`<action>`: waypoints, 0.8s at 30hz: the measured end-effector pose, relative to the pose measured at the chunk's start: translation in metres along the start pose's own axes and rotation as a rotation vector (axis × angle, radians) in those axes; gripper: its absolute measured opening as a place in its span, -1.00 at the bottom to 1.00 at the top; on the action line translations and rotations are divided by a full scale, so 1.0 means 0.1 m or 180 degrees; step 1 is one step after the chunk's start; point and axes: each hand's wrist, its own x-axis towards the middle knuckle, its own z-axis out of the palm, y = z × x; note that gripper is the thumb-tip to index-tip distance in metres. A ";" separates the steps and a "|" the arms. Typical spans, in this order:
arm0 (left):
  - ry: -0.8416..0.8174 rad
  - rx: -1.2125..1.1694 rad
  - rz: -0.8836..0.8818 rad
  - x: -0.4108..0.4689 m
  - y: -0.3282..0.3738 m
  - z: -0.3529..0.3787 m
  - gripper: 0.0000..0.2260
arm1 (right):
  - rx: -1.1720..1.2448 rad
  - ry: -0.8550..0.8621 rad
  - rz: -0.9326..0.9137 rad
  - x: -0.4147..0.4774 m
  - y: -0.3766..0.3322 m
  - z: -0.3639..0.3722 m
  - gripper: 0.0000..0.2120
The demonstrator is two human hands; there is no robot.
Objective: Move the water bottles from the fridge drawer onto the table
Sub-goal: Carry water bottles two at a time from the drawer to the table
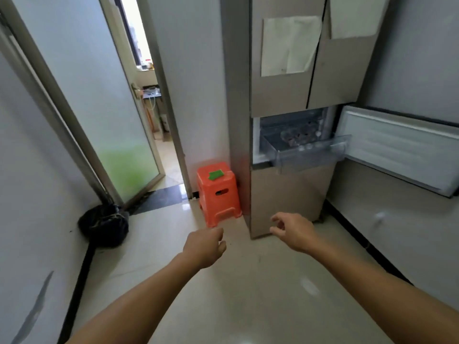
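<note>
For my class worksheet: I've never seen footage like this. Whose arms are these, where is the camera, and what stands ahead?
The picture comes from a wide-angle camera worn on a person's head, looking forward and down, so the bare arms are that person's own. The left hand and the right hand reach forward with loosely curled fingers and hold nothing. Ahead stands a fridge with one door swung open and a clear drawer pulled out. Blurred shapes inside it are probably the water bottles. An orange stool stands beside the fridge, and a black bag lies on the floor.
</note>
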 end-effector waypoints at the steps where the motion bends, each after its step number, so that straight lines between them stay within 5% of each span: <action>1: -0.0033 -0.0040 0.0094 0.21 0.10 0.02 -0.81 | 0.0040 0.0021 0.0105 0.11 0.17 -0.06 -0.66; 8: -0.0018 -0.0131 0.0537 1.71 0.72 0.06 -0.82 | 0.0126 0.0137 0.0400 1.11 1.18 -0.48 -0.65; 24: -0.0117 -0.0411 0.0417 4.47 1.35 0.08 -0.84 | 0.0433 -0.0167 0.0447 3.61 2.62 -1.10 -0.65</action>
